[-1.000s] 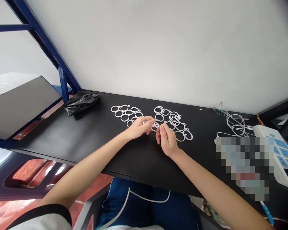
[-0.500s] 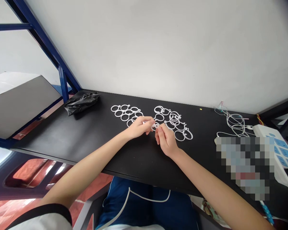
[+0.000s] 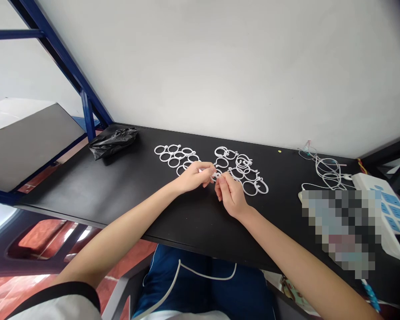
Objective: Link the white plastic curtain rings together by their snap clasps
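From my head view, the black table (image 3: 126,186) runs along a pale wall (image 3: 220,66), with a crumpled black plastic bag (image 3: 114,142) near its far left corner. At my right lie a tangle of white cable (image 3: 330,186), a white power strip (image 3: 365,181) with blue sockets, and a blurred-out item (image 3: 340,226) I can't identify. White rings lie in two groups beyond my hands: a left group (image 3: 171,154) and a more overlapped right group (image 3: 243,163). My hands cover the near edges of both. My left hand (image 3: 196,176) and right hand (image 3: 231,193) are just beside each other, fingers curled and thumbs pinching a small white piece (image 3: 218,175) between them; its full shape is hidden by my fingers.
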Motion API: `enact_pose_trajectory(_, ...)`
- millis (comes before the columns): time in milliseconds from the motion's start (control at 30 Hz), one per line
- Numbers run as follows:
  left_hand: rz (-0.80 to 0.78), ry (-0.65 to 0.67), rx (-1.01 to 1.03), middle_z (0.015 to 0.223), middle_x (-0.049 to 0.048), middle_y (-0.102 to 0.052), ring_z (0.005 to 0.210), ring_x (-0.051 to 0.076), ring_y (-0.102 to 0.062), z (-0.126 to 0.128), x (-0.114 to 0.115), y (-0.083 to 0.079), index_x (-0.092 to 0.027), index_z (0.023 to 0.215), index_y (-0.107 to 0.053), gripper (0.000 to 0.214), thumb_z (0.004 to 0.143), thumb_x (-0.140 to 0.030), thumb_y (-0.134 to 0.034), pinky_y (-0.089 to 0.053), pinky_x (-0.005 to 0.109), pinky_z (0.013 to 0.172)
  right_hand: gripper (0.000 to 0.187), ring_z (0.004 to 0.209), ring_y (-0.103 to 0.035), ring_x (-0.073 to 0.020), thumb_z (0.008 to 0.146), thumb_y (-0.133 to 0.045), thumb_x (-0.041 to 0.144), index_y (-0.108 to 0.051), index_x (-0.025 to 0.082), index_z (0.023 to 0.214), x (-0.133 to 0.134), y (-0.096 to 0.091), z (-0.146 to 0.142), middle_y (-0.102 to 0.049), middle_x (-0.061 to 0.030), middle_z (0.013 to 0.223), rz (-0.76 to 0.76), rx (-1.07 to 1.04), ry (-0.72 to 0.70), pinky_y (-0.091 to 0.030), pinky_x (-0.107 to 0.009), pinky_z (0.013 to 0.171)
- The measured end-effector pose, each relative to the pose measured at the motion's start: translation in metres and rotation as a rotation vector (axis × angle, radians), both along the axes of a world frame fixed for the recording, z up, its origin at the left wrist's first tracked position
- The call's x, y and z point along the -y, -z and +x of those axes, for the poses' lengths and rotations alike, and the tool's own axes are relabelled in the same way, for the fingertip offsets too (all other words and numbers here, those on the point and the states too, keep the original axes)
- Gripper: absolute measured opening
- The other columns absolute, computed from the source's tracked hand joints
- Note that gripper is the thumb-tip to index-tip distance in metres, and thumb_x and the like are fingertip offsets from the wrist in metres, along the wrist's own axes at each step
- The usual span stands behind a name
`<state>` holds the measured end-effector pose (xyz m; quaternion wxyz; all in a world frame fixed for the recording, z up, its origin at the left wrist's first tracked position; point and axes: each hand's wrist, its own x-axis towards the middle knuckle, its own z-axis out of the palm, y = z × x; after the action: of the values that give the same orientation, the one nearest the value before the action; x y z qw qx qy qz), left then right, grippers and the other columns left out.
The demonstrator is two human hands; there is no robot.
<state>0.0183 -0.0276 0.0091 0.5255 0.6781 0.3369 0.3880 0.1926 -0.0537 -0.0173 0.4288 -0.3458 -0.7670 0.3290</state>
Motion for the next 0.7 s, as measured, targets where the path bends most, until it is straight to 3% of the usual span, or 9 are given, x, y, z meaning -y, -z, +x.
enact_pose_trajectory(367, -0.002, 0.002, 0.003, 0.047, -0.0064, -0.044, 0.049, 0.008, -0.045, 0.000, 0.000, 0.001, -0.017, 0.065, -0.049, 0.033, 0.092, -0.035, -0.045, -0.048, 0.026, 0.066, 0.032, 0.045, -0.047, -0.0095, 0.105, -0.030, 0.037, -0.042, 0.024, 0.079, 0.000, 0.000, -0.001, -0.049, 0.0061, 0.054, -0.003, -0.001, 0.000, -0.040, -0.025, 0.050)
enact_pose_trajectory(500, -0.001, -0.031, -0.050, 0.047, -0.0047, -0.046, 0.048, 0.009, -0.044, -0.004, -0.002, -0.003, -0.016, 0.063, -0.051, 0.035, 0.090, -0.039, -0.046, -0.044, 0.026, 0.060, 0.033, 0.045, -0.047, -0.0097, 0.104, -0.031, 0.039, -0.044, 0.023, 0.078, 0.000, -0.001, -0.002, -0.050, 0.0056, 0.055, 0.011, -0.002, 0.008, -0.040, -0.025, 0.050)
enact_pose_trajectory(600, 0.030, -0.146, -0.068, 0.045, -0.0028, -0.045, 0.047, 0.010, -0.044, -0.012, -0.007, -0.008, -0.016, 0.061, -0.054, 0.040, 0.091, -0.040, -0.042, -0.040, 0.026, 0.057, 0.035, 0.044, -0.046, -0.0099, 0.104, -0.032, 0.039, -0.044, 0.023, 0.075, 0.000, -0.002, -0.002, -0.048, 0.0052, 0.054, 0.022, -0.083, 0.089, -0.038, -0.025, 0.047)
enact_pose_trajectory(700, 0.168, -0.377, -0.183, 0.053, -0.0002, -0.053, 0.053, 0.012, -0.049, -0.023, -0.013, -0.009, -0.016, 0.064, -0.058, 0.044, 0.093, -0.044, -0.040, -0.038, 0.026, 0.058, 0.035, 0.044, -0.047, -0.0106, 0.104, -0.031, 0.038, -0.044, 0.024, 0.075, -0.001, -0.002, -0.002, -0.049, 0.0047, 0.055, 0.033, -0.159, 0.190, -0.039, -0.025, 0.046)
